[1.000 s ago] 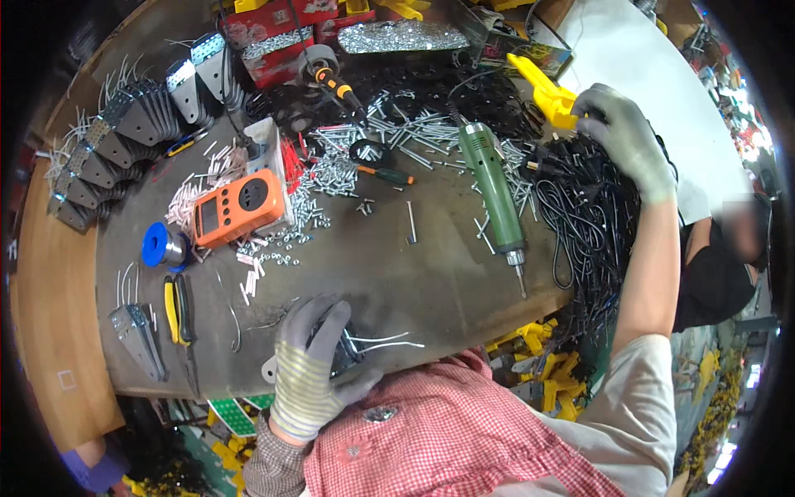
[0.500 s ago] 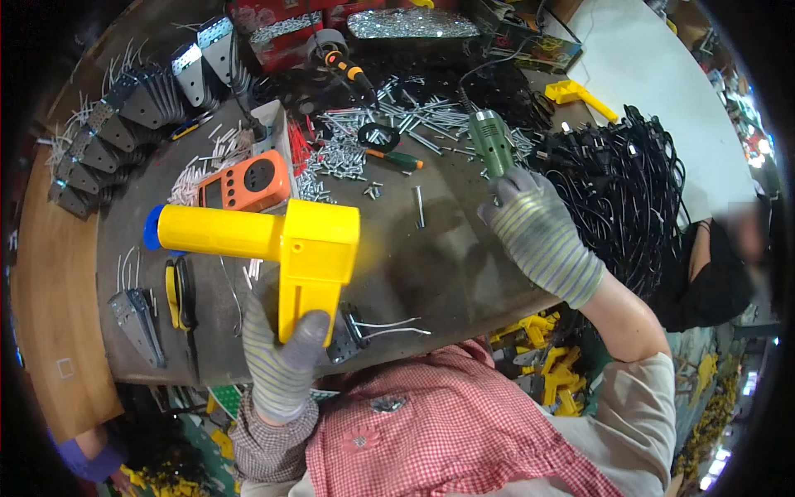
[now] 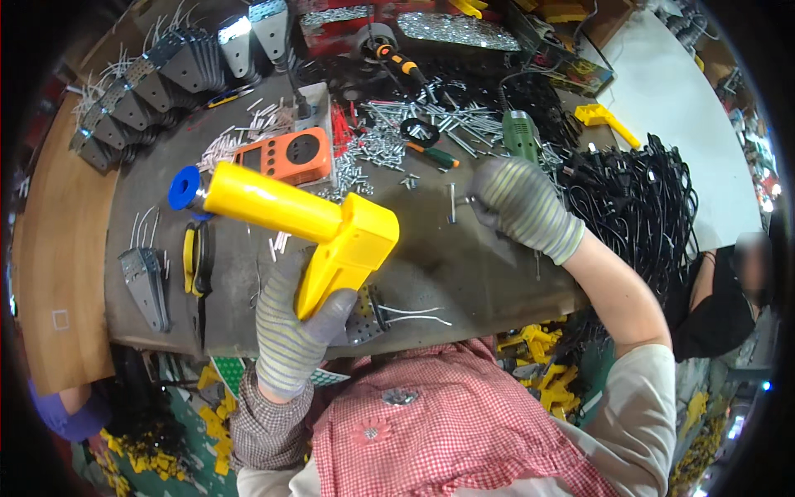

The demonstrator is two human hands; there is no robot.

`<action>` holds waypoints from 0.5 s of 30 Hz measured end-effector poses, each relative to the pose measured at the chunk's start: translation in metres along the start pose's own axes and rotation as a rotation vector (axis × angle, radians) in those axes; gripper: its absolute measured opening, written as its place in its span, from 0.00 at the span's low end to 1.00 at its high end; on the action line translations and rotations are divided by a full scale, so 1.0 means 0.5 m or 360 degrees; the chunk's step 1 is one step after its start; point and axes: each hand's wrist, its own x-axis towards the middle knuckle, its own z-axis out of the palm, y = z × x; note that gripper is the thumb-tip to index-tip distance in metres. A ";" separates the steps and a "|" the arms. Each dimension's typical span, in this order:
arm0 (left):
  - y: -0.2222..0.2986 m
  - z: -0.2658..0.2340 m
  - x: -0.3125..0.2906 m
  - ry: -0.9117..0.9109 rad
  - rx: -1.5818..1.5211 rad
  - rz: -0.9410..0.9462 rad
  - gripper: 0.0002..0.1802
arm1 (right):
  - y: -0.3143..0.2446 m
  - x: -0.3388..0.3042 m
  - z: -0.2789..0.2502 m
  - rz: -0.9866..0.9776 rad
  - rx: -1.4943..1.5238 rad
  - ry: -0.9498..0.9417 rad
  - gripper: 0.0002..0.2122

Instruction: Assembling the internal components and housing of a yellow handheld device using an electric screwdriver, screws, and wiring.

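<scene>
- Over the near edge of the worktop (image 3: 464, 273), in the head view, the left hand (image 3: 290, 331) is closing its knit-gloved fingers round the grip of a yellow plastic gun-shaped housing (image 3: 323, 228), now lifted clear of the steel surface where half a second ago it hung lower.
- Toward the far right corner, the right hand (image 3: 522, 203) is pinching a small metal part (image 3: 458, 201), having left the green tool (image 3: 520, 132).
- Loose screws (image 3: 389, 141) are lying scattered; the housing's smooth barrel is ending in a blue cap (image 3: 184, 187).
</scene>
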 end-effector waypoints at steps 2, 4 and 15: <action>-0.019 -0.013 0.000 0.0030 0.0149 0.0054 0.27 | -0.047 0.026 -0.033 0.0538 0.1176 0.0331 0.11; -0.025 -0.014 0.002 0.0102 0.0340 0.0163 0.24 | -0.101 0.045 -0.060 0.0670 0.1766 0.0378 0.10; 0.029 -0.007 0.025 -0.0064 0.0719 0.0268 0.22 | -0.188 0.069 -0.072 0.0792 0.2236 0.0560 0.09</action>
